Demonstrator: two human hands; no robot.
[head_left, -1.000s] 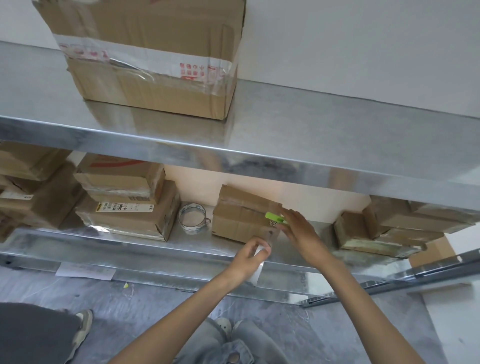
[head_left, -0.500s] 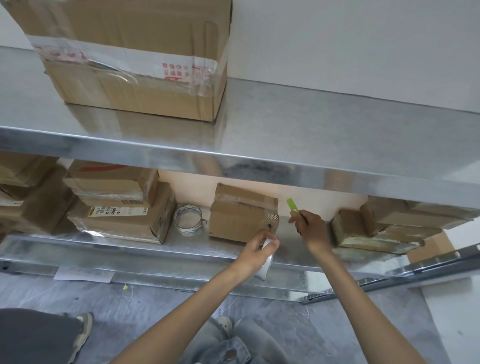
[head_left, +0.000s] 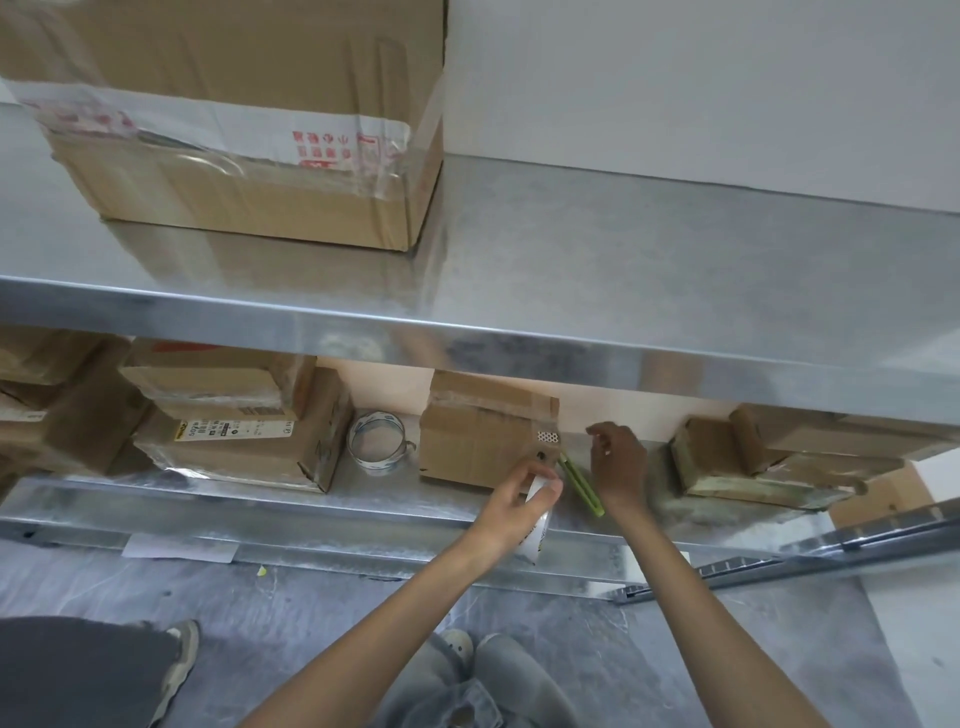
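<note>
The green utility knife (head_left: 583, 486) lay on the lower shelf (head_left: 363, 512), its long axis running from the cardboard box (head_left: 478, 447) toward the shelf's front edge. The right hand (head_left: 621, 462), fingers loosely curled and empty, was just right of it; the left hand (head_left: 511, 501) pinched a white slip (head_left: 537, 535).

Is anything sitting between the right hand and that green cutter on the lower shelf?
Nothing visible. The green cutter lies bare on the lower shelf right beside the right hand, its far end by the small box. The left hand, pinching a white slip, is on its other side.
</note>
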